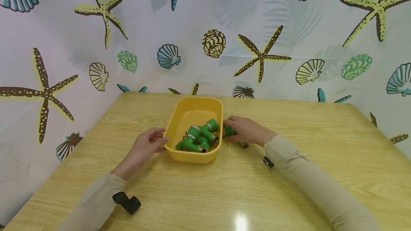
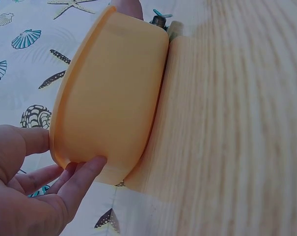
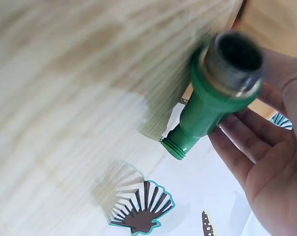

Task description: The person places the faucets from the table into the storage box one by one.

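A yellow plastic bin (image 1: pixel 171 126) stands on the table with several green Y-shaped pipe fittings (image 1: pixel 192 134) lying in its near half. My left hand (image 1: pixel 148 144) holds the bin by its left side, thumb at the rim and fingertips against the outer wall, as the left wrist view shows. Just outside the bin's right wall, my right hand (image 1: pixel 245 130) grips another green pipe fitting (image 3: pixel 202 108). Its dark threaded metal mouth faces the right wrist camera, and a narrower green threaded end points away. Part of that fitting is hidden by the hand.
The wooden table (image 1: pixel 205 188) reaches back to a white cloth (image 1: pixel 192 20) printed with shells and starfish, which also hangs at both sides. Black straps (image 1: pixel 126 202) sit on the sleeves at the wrists.
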Available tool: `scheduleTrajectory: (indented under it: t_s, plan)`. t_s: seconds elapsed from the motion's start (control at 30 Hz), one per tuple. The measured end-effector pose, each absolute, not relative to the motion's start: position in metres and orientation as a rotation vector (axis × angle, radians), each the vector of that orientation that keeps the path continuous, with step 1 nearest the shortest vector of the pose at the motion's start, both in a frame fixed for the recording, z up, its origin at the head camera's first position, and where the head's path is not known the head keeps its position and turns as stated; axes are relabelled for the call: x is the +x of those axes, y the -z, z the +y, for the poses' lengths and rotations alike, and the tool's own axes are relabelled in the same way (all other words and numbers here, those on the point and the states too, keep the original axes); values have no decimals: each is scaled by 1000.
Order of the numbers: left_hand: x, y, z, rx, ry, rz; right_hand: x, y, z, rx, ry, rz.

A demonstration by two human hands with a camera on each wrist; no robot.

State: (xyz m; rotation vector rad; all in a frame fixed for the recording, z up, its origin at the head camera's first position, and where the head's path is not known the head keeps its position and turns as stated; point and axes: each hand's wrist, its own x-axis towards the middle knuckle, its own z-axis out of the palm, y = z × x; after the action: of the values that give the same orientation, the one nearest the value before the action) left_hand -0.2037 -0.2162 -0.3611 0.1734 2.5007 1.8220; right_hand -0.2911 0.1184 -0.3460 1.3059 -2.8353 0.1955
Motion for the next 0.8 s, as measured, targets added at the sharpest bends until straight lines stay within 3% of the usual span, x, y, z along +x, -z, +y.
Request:
scheduleTrajectory:
  t_s: [0.8]
  plan:
    - [-203,361,-215,178,-1822,2500,-273,348,138,1383,-287,-2806]
